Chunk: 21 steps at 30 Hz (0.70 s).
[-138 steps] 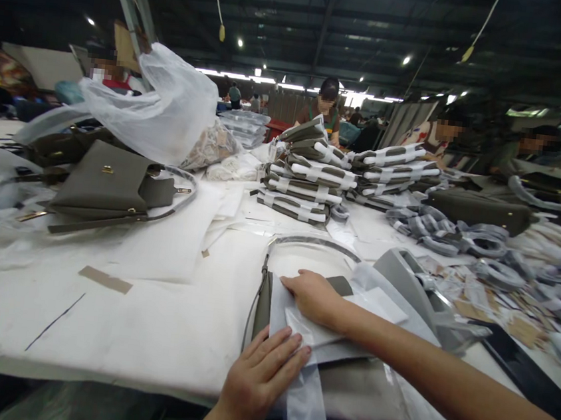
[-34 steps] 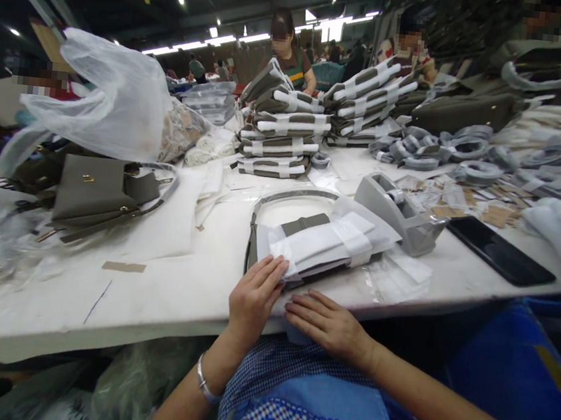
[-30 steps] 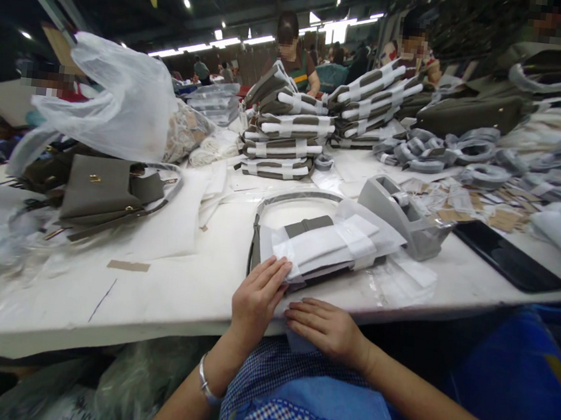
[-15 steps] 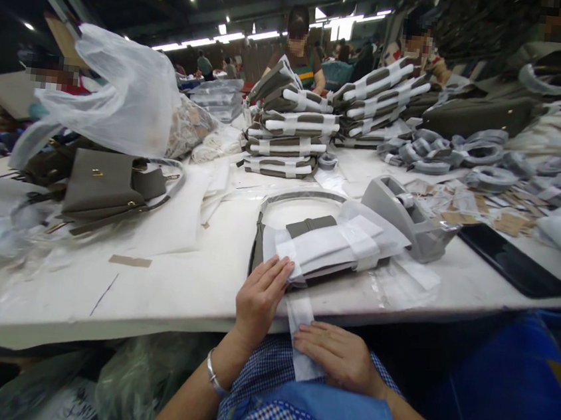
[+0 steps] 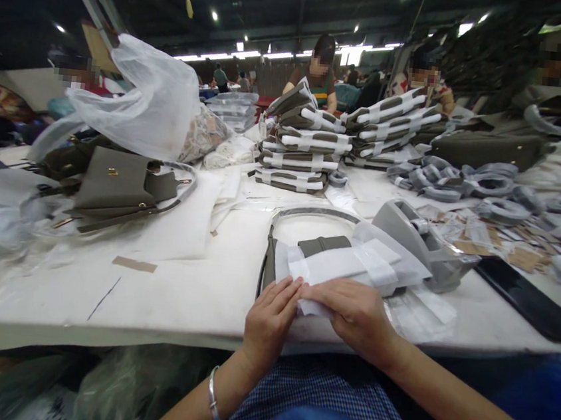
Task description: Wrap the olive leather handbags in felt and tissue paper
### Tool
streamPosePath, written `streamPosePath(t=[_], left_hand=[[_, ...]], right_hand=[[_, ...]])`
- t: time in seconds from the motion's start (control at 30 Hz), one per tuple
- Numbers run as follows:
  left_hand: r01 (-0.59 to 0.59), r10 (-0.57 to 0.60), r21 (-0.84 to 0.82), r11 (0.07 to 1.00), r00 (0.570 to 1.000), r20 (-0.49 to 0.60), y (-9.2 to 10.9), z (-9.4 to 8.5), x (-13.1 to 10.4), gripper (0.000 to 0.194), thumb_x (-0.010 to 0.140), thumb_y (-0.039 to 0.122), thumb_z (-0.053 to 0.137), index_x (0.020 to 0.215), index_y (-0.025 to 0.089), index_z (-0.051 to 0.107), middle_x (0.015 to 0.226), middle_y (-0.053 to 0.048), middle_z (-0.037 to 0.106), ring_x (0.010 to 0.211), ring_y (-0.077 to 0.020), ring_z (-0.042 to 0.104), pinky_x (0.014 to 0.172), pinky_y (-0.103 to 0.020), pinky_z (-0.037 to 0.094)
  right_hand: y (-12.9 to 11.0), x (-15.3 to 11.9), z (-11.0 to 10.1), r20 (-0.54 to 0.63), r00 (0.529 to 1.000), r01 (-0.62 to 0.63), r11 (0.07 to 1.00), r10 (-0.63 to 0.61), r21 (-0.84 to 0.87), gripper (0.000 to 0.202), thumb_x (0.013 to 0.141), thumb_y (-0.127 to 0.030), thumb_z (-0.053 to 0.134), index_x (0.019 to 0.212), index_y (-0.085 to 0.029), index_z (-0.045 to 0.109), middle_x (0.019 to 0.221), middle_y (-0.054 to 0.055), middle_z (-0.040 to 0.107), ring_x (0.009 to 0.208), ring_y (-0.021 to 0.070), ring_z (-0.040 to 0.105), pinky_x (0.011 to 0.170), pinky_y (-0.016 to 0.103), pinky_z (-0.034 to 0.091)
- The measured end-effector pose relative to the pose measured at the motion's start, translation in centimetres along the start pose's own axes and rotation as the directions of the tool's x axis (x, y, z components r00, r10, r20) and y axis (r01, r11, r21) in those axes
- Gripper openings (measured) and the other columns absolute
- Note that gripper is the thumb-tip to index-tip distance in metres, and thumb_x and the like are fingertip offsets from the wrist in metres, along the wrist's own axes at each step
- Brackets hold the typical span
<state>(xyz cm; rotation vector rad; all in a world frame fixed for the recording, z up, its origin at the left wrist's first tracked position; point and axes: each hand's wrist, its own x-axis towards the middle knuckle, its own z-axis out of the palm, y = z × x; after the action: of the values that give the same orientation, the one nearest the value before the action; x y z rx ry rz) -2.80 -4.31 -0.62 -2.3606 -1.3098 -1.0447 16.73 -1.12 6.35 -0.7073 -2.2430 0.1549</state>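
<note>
On the table's front edge lies a dark grey-green handbag (image 5: 324, 243), partly wrapped in white paper (image 5: 335, 264), its strap covered in clear film. My left hand (image 5: 274, 309) rests on the near left corner of this wrapping, fingers stretched out side by side and lying on it; its thumb is hidden. Against those fingertips, my right hand (image 5: 357, 315) is closed, gripping a white strip (image 5: 317, 309) at the bag's near edge. Most of the strip is covered by the right hand.
A grey tape dispenser (image 5: 415, 241) stands behind the bag, beside a black phone (image 5: 532, 296). Stacks of wrapped bags (image 5: 307, 143), several wrapped rings (image 5: 494, 182) and another handbag (image 5: 117, 183) lie further back. Co-workers sit beyond the table.
My right hand has moved up from my lap to the bag's near edge, bringing the strip's hanging end up with it. My left hand stays on the bag's corner. The view has shifted slightly.
</note>
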Motion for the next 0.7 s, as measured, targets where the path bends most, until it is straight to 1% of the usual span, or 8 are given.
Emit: streamPosePath(t=[0.07, 0.13, 0.23, 0.33, 0.4, 0.53, 0.63, 0.7], left_hand=[[0.014, -0.014, 0.006, 1.000, 1.000, -0.012, 0.0, -0.1, 0.1, 0.025, 0.096, 0.015, 0.052, 0.118, 0.017, 0.065, 0.124, -0.008, 0.070, 0.122, -0.0242, 0.061, 0.104, -0.043, 0.053], [0.022, -0.021, 0.012, 1.000, 0.999, -0.038, 0.0, 0.0, 0.2, 0.022, 0.097, 0.015, 0.052, 0.113, 0.016, 0.066, 0.117, -0.009, 0.073, 0.117, -0.0244, 0.065, 0.103, -0.042, 0.053], [0.017, -0.017, 0.004, 1.000, 0.998, -0.063, -0.2, 0.1, 0.3, 0.024, 0.097, 0.015, 0.049, 0.115, 0.013, 0.065, 0.111, -0.011, 0.075, 0.111, -0.0243, 0.068, 0.101, -0.041, 0.055], [0.020, -0.022, -0.020, 1.000, 0.998, -0.067, -0.5, 0.2, 0.4, 0.025, 0.097, 0.013, 0.047, 0.116, 0.013, 0.064, 0.108, -0.011, 0.075, 0.107, -0.0236, 0.070, 0.099, -0.041, 0.056], [0.027, -0.029, -0.044, 0.999, 0.998, -0.056, -0.7, 0.1, 0.4, 0.026, 0.096, 0.011, 0.048, 0.117, 0.013, 0.063, 0.109, -0.012, 0.075, 0.108, -0.0232, 0.069, 0.100, -0.041, 0.056], [0.062, -0.066, -0.137, 0.989, 0.997, -0.025, -1.2, 0.0, 0.1, 0.026, 0.094, 0.011, 0.049, 0.117, 0.014, 0.061, 0.116, -0.011, 0.072, 0.111, -0.0211, 0.067, 0.104, -0.039, 0.053], [0.101, -0.106, -0.158, 0.982, 0.994, -0.024, -1.3, 0.1, 0.0, 0.025, 0.094, 0.012, 0.050, 0.116, 0.016, 0.061, 0.115, -0.011, 0.072, 0.109, -0.0206, 0.067, 0.103, -0.038, 0.053], [0.106, -0.111, -0.135, 0.985, 0.993, -0.028, -1.1, 0.0, 0.0, 0.029, 0.093, 0.011, 0.051, 0.120, 0.016, 0.061, 0.113, -0.011, 0.072, 0.106, -0.0212, 0.068, 0.100, -0.038, 0.056]], right_hand=[[1.3, 1.1, 0.7, 0.030, 0.999, -0.025, 0.999, 0.026, -0.041, 0.042, 0.081, 0.000, 0.049, 0.106, -0.024, 0.073, 0.097, 0.000, 0.078, 0.085, 0.0193, 0.073, 0.078, 0.031, 0.054], [2.4, 1.9, 1.5, 0.074, 0.997, -0.033, 0.997, 0.037, -0.064, 0.036, 0.082, -0.003, 0.054, 0.103, -0.024, 0.074, 0.094, -0.001, 0.078, 0.083, 0.0193, 0.073, 0.075, 0.030, 0.052], [3.6, 2.5, 2.5, 0.124, 0.990, -0.059, 0.995, 0.068, -0.075, 0.028, 0.084, -0.006, 0.060, 0.100, -0.024, 0.075, 0.091, 0.000, 0.078, 0.083, 0.0190, 0.073, 0.075, 0.029, 0.050], [4.3, 2.9, 3.0, 0.158, 0.976, -0.137, 0.988, 0.148, -0.077, 0.024, 0.084, -0.010, 0.065, 0.096, -0.027, 0.076, 0.089, -0.001, 0.079, 0.081, 0.0192, 0.072, 0.076, 0.029, 0.049], [4.4, 3.2, 3.0, 0.202, 0.952, -0.220, 0.973, 0.228, -0.062, 0.019, 0.083, -0.014, 0.069, 0.092, -0.028, 0.077, 0.088, -0.002, 0.078, 0.081, 0.0189, 0.072, 0.075, 0.028, 0.049], [4.4, 4.3, 3.0, 0.315, 0.868, -0.386, 0.921, 0.384, -0.059, 0.009, 0.085, -0.020, 0.070, 0.082, -0.027, 0.075, 0.081, -0.003, 0.077, 0.076, 0.0167, 0.070, 0.068, 0.025, 0.047], [4.4, 5.1, 3.1, 0.323, 0.845, -0.401, 0.904, 0.427, -0.148, 0.004, 0.083, -0.021, 0.072, 0.081, -0.024, 0.070, 0.079, -0.002, 0.073, 0.076, 0.0173, 0.066, 0.066, 0.025, 0.043], [4.7, 5.7, 3.2, 0.347, 0.833, -0.389, 0.902, 0.432, -0.189, 0.009, 0.081, -0.023, 0.074, 0.081, -0.022, 0.066, 0.080, -0.001, 0.071, 0.077, 0.0176, 0.063, 0.064, 0.025, 0.040]])
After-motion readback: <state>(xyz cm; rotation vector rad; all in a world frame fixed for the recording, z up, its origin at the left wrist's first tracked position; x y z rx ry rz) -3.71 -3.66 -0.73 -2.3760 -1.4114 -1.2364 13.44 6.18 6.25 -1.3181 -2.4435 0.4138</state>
